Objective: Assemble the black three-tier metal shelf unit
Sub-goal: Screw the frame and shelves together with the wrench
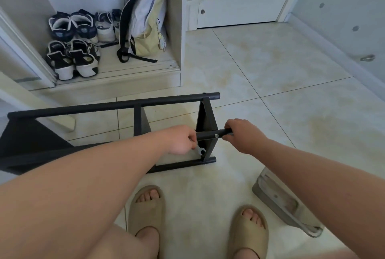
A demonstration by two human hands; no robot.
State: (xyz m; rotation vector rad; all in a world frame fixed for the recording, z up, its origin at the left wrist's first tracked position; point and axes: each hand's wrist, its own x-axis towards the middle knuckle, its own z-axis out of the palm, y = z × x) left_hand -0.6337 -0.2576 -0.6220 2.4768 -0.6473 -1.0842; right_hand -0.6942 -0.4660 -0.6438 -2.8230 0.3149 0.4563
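The shelf unit (104, 107) lies on its side on the tile floor (270, 71), just in front of the person's slippers (145, 206). Three black panels are already fixed btwn the long poles: one at the far left (27, 137), one mid (143, 122), one at the right end (205, 117). So the frame looks mostly built.

The right hand (241, 133) has its fingers wrapped tight round the free end of the near pole (208, 134), prob. to steady it. The left hand (182, 140) sits just left of that pole, fingers curled & pinching a small silver wrench (201, 150), whose open end hangs below the pole, not on any fastener. A screw (216, 135) shows in the pole by the right-end panel; can't tell if it's fully tight.

Judged from this: the work is at the last pole, w/ the fasteners along it to be tightened, then the unit stood upright. The pole's other joints are hidden by the arms. Shoes (73, 46) & a bag (145, 19) sit in the closet behind.
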